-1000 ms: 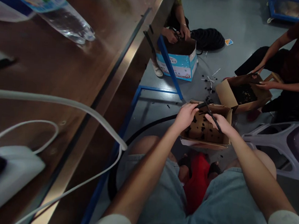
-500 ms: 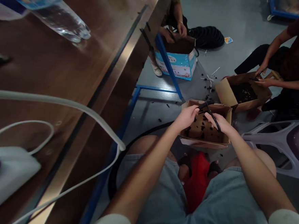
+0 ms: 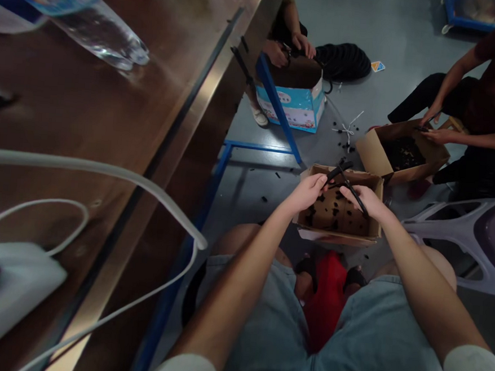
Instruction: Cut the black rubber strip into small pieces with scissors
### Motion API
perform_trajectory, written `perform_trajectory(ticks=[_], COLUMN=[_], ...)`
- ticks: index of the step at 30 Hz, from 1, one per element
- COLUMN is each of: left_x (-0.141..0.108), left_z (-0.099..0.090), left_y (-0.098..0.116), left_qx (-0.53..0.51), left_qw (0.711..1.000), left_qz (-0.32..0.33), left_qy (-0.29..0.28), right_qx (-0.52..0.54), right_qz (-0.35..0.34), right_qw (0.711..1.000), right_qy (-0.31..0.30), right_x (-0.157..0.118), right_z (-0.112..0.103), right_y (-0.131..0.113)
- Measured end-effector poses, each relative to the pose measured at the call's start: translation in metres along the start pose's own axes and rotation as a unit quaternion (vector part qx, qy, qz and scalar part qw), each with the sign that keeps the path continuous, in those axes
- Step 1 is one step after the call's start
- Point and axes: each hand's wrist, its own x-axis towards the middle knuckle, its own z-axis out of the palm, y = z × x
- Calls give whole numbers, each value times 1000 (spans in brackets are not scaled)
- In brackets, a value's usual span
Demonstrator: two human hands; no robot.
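Over an open cardboard box [image 3: 338, 235], my left hand [image 3: 308, 191] is closed round a black rubber-like strip [image 3: 335, 171], whose free end points up and right. My right hand [image 3: 368, 201] grips what look like black-handled scissors [image 3: 355, 197]. Their far end meets the strip above the box; whether the blades are apart is too small to tell. Several small black cut pieces [image 3: 336, 211] lie scattered on the box's bottom.
A brown table [image 3: 121, 114] with a bottle [image 3: 101, 31] and a white cable [image 3: 146, 185] fills the left. Two people work at a blue-white box [image 3: 293, 107] and another cardboard box [image 3: 375, 149]. A purple-grey plastic stool [image 3: 472, 241] stands right; a black coil [image 3: 345, 62] lies behind.
My left hand has shifted slightly left with the strip. The long black length that arched beside my left knee has dropped mostly out of sight. My right hand has barely moved.
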Motion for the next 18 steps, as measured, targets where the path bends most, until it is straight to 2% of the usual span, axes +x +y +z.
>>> perform_trajectory(ticks=[6, 11, 14, 18], left_x=[-3, -1, 2, 3], left_z=[5, 7, 6, 5], left_y=[6, 0, -5, -7], left_qx=[-56, -74, -55, -30], left_qw=[998, 994, 993, 996], left_qz=[-33, -48, -41, -12], left_qy=[-4, 71, 98, 84], right_qx=[12, 15, 20, 19], right_qz=[-11, -19, -19, -18], right_qw=[999, 998, 997, 996], right_qy=[-37, -65, -78, -84], right_x=[1, 0, -2, -3], right_z=[1, -1, -3, -2], right_y=[6, 6, 3, 1])
